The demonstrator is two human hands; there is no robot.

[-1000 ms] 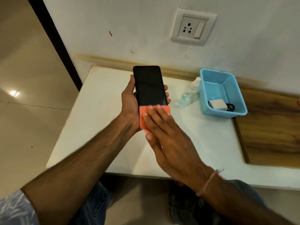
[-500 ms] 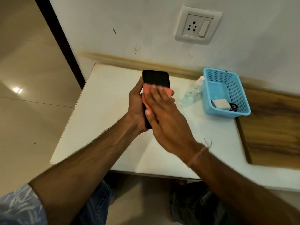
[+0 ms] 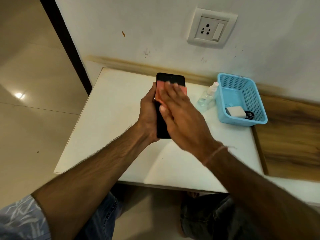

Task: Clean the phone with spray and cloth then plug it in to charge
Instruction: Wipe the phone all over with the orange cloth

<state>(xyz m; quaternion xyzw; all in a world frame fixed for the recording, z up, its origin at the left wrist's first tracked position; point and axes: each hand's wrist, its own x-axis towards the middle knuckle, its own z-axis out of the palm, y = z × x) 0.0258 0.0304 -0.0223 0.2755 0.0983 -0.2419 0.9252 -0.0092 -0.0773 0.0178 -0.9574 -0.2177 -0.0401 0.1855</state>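
Your left hand [image 3: 147, 115] curls round the phone [image 3: 170, 78], held above the table [image 3: 112, 118]. Your right hand [image 3: 181, 115], fingers straight, presses the cloth [image 3: 158, 91] flat on the screen's upper end. Push too hard and the phone could slip from that one-handed grip, or a wide stroke could knock the spray bottle [image 3: 207, 97] at three o'clock.

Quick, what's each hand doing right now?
Left hand: closed around the phone, holding it.
Right hand: open, straight fingers pressing the pink cloth onto the phone's screen.
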